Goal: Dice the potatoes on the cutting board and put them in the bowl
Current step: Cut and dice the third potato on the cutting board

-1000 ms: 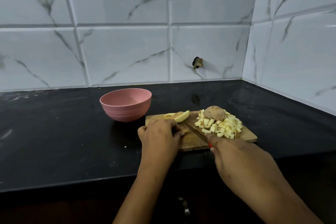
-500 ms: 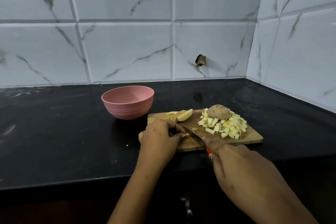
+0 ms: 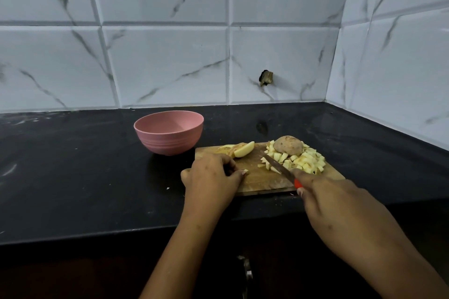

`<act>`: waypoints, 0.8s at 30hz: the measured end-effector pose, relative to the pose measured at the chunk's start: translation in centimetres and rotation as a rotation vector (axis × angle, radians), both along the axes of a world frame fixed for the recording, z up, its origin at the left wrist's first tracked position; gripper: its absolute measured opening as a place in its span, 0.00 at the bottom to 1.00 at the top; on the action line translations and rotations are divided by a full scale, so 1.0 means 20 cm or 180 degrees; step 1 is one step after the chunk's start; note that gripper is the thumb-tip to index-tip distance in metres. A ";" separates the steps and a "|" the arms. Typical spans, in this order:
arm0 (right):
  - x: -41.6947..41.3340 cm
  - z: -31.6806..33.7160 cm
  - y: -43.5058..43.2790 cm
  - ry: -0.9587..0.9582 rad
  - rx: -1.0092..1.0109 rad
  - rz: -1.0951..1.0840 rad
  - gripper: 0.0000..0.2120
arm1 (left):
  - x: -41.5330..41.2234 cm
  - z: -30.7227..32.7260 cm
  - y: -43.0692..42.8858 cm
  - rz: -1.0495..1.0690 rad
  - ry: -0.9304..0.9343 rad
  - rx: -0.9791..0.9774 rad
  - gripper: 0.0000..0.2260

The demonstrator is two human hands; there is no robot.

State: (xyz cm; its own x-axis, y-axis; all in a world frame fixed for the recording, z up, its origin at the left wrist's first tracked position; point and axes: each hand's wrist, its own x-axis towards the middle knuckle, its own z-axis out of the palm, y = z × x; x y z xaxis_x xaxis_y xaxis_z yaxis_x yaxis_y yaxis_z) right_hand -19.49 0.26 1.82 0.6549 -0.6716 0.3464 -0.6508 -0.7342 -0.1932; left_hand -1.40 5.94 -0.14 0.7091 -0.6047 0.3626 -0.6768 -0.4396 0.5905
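Observation:
A wooden cutting board [image 3: 261, 178] lies on the black counter. On its right side is a pile of diced potato [image 3: 305, 161] with an unpeeled potato half [image 3: 288, 145] sitting on top. Potato wedges [image 3: 239, 149] lie at the board's back left. My left hand [image 3: 211, 177] rests on the board's left end and pinches a small potato piece [image 3: 246, 171] under its fingertips. My right hand [image 3: 332, 204] grips a red-handled knife [image 3: 279, 168], its blade pointing toward the diced pile. A pink bowl [image 3: 168, 131] stands left of the board, its visible inside empty.
The black counter [image 3: 73, 177] stretches left of the bowl. White marble tiles form the back wall and the right wall, meeting in a corner at the back right. A dark broken hole [image 3: 266, 77] marks the back wall. The counter's front edge runs below my wrists.
The knife blade has swung right, away from my left hand's fingers toward the diced pile. My left hand stays at the board's left end, a small cut piece now showing at its fingertips.

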 end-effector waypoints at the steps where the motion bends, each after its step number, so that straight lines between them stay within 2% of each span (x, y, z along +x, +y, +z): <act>1: -0.01 0.00 -0.01 -0.0050 0.0030 0.0006 0.22 | 0.00 0.00 -0.01 0.0019 -0.0086 0.0058 0.07; 5: -0.02 0.02 0.02 -0.0181 0.0267 0.0212 0.21 | -0.02 0.02 -0.04 -0.0017 -0.0489 0.0228 0.07; 9: 0.01 0.04 0.05 -0.0087 0.0663 0.0531 0.21 | 0.09 0.07 -0.01 0.0285 -0.0061 0.0000 0.09; 12: 0.03 0.03 0.02 -0.0053 0.0664 0.0614 0.20 | 0.16 0.10 -0.01 0.0203 -0.0042 0.0026 0.09; 14: 0.03 0.04 -0.02 -0.0078 0.0550 0.0457 0.20 | 0.15 0.13 -0.05 -0.0026 -0.0219 0.0215 0.07; 19: 0.01 0.04 -0.06 -0.0086 0.0546 0.0380 0.20 | 0.13 0.14 -0.18 -0.0311 -0.0914 0.0653 0.10; 24: -0.02 0.03 -0.10 -0.0119 0.0615 0.0282 0.20 | 0.09 0.10 -0.24 -0.0415 -0.1131 0.0509 0.06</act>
State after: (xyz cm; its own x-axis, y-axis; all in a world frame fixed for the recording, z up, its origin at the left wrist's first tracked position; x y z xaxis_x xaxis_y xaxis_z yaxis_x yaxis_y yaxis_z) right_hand -19.99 -1.78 2.42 0.7033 -0.6684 0.2420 -0.5752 -0.7351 -0.3589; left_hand 0.30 1.15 1.96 0.4704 -0.7498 0.4653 -0.8824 -0.4040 0.2410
